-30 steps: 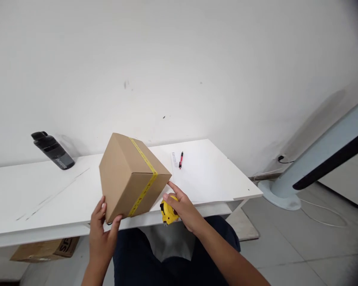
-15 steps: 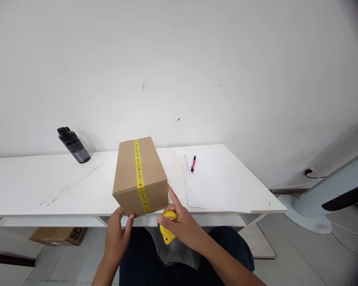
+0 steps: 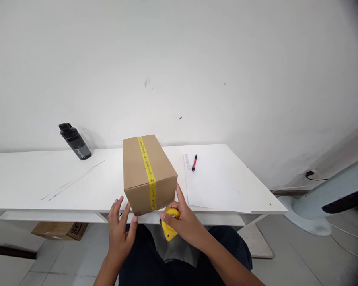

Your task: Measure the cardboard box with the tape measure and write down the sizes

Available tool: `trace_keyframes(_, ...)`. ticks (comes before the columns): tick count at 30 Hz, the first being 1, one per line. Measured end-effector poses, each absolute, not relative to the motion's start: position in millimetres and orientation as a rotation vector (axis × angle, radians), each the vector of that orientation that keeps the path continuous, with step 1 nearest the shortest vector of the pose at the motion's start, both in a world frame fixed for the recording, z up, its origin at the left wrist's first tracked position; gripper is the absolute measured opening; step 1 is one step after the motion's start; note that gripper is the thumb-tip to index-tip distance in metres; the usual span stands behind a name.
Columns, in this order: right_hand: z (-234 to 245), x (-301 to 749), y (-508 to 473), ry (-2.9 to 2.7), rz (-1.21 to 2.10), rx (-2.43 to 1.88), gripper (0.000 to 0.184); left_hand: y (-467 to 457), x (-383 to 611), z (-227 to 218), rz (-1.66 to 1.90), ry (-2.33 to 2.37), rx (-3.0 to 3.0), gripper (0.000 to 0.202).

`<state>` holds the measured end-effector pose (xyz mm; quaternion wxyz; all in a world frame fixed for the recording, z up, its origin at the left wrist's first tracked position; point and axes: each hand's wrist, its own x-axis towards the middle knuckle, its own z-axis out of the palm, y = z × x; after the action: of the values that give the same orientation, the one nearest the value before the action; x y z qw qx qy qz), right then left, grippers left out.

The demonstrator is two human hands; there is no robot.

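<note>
A brown cardboard box [image 3: 143, 167] with yellow printed tape down its middle rests on the white table, its near corner jutting over the front edge. My right hand [image 3: 185, 222] is closed round a yellow tape measure [image 3: 169, 228], and its index finger touches the box's right side. At the box's near left corner is my left hand [image 3: 121, 228], fingers spread and holding nothing. Whether its fingertips touch the cardboard I cannot tell. The box's underside is hidden.
Right of the box lie white paper [image 3: 217, 182] and a red and black pen [image 3: 194, 163]. A black bottle [image 3: 75, 142] stands at the back left of the table [image 3: 26, 178], near the wall. Below is another carton [image 3: 59, 230]; a pale appliance [image 3: 331, 198] stands right.
The box has shifted right and turned slightly. My left hand has opened its fingers and come off the box's near lower edge. The right hand has moved slightly right with the tape measure.
</note>
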<state>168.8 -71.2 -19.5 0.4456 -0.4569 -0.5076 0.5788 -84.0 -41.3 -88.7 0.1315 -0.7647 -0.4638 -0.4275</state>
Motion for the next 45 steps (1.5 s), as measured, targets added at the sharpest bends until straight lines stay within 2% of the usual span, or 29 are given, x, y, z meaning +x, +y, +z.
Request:
trace_keyframes(5,-13.5,185.3,-48.6,-1.142,1.309,-1.188,0.121,-58.2,-59.5,-92.3,-1.050,-1.139,-2.308,0.071)
trace_keyframes(9,-10.4,200.3,-36.0,-1.175,1.211,-1.217,0.115,-67.8,-28.6,-99.1,-0.955,-0.978,-2.403,0.074)
trace_keyframes(14,-10.5,215.6,-29.6,-1.223,1.268,-1.228,0.111,-46.1,-19.2,-85.7,-1.164,-0.939,-2.334,0.079)
trace_keyframes(17,-8.3,220.2,-19.1,-1.167,1.308,-1.241,0.095,-17.0,-27.1,-59.8,-1.284,-1.070,-2.231,0.073)
trace_keyframes(23,-16.7,206.1,-20.9,-1.124,1.190,-1.214,0.062,6.0,-28.7,24.1,-1.053,-1.097,-2.510,0.084)
trace_keyframes(25,-27.9,196.7,-30.4,-1.171,1.236,-1.196,0.056,3.5,-25.1,52.8,-0.879,-1.215,-2.581,0.079)
trace_keyframes(28,-49.3,179.1,-46.7,-1.195,1.443,-1.159,0.056,6.9,-15.4,77.8,-0.595,-1.230,-2.661,0.065)
trace_keyframes(33,-65.0,159.3,-79.4,-1.032,1.611,-1.193,0.070,17.5,3.6,70.7,-0.394,-0.919,-2.635,0.046)
trace_keyframes(37,-37.9,174.1,-100.9,-0.929,1.675,-0.941,0.070,-11.6,1.8,55.1,-0.685,-0.641,-2.555,0.034)
trace_keyframes(42,2.7,194.5,-103.2,-0.961,1.546,-0.786,0.065,-51.8,-12.2,33.3,-1.166,-0.403,-2.549,0.050)
trace_keyframes(45,13.7,191.7,-97.2,-1.026,1.526,-0.808,0.059,-53.8,-20.7,25.1,-1.226,-0.410,-2.439,0.032)
